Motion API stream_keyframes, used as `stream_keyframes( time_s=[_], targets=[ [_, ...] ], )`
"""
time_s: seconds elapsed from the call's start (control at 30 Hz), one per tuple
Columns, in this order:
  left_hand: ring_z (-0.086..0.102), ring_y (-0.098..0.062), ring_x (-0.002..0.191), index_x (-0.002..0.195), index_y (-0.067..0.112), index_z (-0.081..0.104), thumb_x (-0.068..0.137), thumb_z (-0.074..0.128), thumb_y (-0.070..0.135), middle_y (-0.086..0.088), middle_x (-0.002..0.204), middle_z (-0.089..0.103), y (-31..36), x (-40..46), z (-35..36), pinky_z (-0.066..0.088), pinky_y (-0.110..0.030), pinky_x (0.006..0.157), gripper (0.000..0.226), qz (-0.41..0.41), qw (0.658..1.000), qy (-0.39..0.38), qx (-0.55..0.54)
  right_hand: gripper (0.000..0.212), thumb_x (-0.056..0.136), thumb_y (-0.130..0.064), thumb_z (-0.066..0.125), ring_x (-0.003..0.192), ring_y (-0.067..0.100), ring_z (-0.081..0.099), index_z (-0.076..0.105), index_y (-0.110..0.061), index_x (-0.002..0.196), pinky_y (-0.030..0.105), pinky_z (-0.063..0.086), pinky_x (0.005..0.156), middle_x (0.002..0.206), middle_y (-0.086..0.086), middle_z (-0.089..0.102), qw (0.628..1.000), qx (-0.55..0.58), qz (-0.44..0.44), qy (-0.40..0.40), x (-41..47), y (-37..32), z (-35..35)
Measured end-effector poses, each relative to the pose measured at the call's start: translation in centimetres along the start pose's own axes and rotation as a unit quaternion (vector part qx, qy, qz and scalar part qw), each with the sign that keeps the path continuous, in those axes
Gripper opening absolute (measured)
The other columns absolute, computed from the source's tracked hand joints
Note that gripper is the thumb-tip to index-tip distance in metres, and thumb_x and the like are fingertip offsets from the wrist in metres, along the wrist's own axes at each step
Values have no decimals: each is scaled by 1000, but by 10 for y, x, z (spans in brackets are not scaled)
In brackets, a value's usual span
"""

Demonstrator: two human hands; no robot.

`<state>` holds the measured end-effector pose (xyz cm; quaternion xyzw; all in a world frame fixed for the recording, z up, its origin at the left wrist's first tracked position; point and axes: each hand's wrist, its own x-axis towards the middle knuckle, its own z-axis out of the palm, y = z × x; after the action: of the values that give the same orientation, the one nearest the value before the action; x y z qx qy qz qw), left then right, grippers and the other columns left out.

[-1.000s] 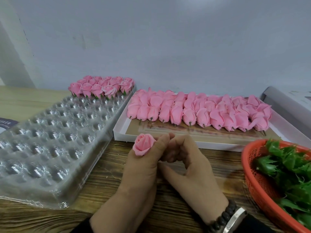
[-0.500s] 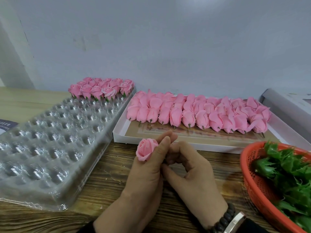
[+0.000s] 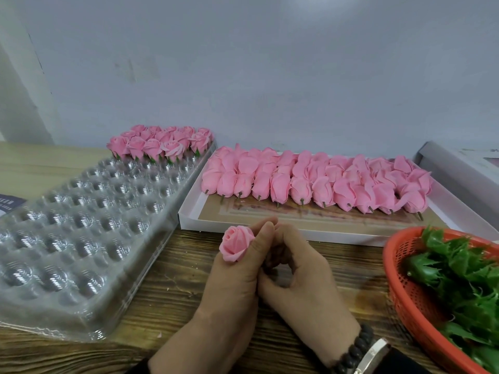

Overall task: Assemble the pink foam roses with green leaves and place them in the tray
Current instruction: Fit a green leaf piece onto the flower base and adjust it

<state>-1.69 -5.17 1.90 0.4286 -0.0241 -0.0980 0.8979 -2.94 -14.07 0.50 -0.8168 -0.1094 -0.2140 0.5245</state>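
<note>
Nearest, both hands meet over the wooden table (image 3: pixel 167 268). The left hand (image 3: pixel 232 276) holds a pink foam rose (image 3: pixel 235 243) between curled fingers, bloom up and tilted left. The right hand (image 3: pixel 299 276) presses against it, fingers curled in toward the rose's underside — whether they pinch anything there is hidden. Right of the hands, an orange basket (image 3: pixel 399 282) holds green leaves (image 3: pixel 459 271). Left of the hands lies the clear plastic tray (image 3: pixel 67 233), with finished roses (image 3: pixel 159 143) filling its far end. Beyond the hands, a white box (image 3: pixel 189 214) holds rows of unassembled rose heads (image 3: pixel 316 182) — stems toward the hands.
</note>
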Motion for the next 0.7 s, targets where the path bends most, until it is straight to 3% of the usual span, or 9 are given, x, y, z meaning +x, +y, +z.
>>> stream_keyframes(
  time_s=[0.13,0.2,0.3,0.37,0.43,0.53,0.6,0.7],
  targets=[
    [68,-18,80,102,5,67,56,72,28,-12,88,69,0,0,-1,56,-25,66,51,-1,1000,-10,15,21,66,-19,61,71,12,57,54,-24,84,28,49,67,74,-8,57,1000,1,4,0,0,-2,-1],
    [68,-19,81,101,7,67,56,82,26,-13,90,69,0,0,-1,56,-25,67,51,-2,999,-29,20,22,64,-20,63,69,11,57,53,-24,83,26,49,64,74,-4,58,1000,11,13,8,0,-2,-3],
    [67,-22,94,96,18,71,46,88,46,-12,99,71,1,1,-3,54,-29,82,60,17,995,-79,57,24,64,-18,71,65,15,57,54,-29,78,21,47,61,75,8,60,996,74,35,30,3,-4,-6],
    [65,-26,103,93,24,73,52,85,48,-13,104,70,2,2,-3,51,-32,91,49,27,986,-124,108,30,67,-7,77,64,18,57,56,-27,72,22,47,60,74,13,62,990,123,56,46,5,-3,-8],
    [63,-32,106,94,17,72,61,80,36,-21,107,67,3,3,-5,51,-35,93,40,20,984,-128,123,31,67,-1,78,64,14,58,55,-24,70,22,48,59,73,12,64,986,144,70,50,6,-2,-9],
    [63,-37,102,100,1,66,64,76,29,-25,104,67,4,5,-9,51,-41,90,48,22,983,-99,153,28,65,-12,80,68,24,62,56,-22,74,35,52,65,75,10,66,986,142,74,46,5,-2,-8],
    [67,-33,94,101,-4,63,65,79,22,-25,99,68,8,6,-8,56,-37,81,48,43,980,-85,172,26,61,-23,74,73,28,62,54,-22,77,38,52,68,76,12,65,987,128,76,53,5,-2,-8],
    [68,-18,75,93,-1,64,60,84,18,-15,84,72,14,6,-7,54,-22,64,43,88,971,-61,213,24,58,-28,68,63,16,55,53,-25,76,30,49,64,68,7,59,991,101,72,56,6,1,-8]
  ],
)
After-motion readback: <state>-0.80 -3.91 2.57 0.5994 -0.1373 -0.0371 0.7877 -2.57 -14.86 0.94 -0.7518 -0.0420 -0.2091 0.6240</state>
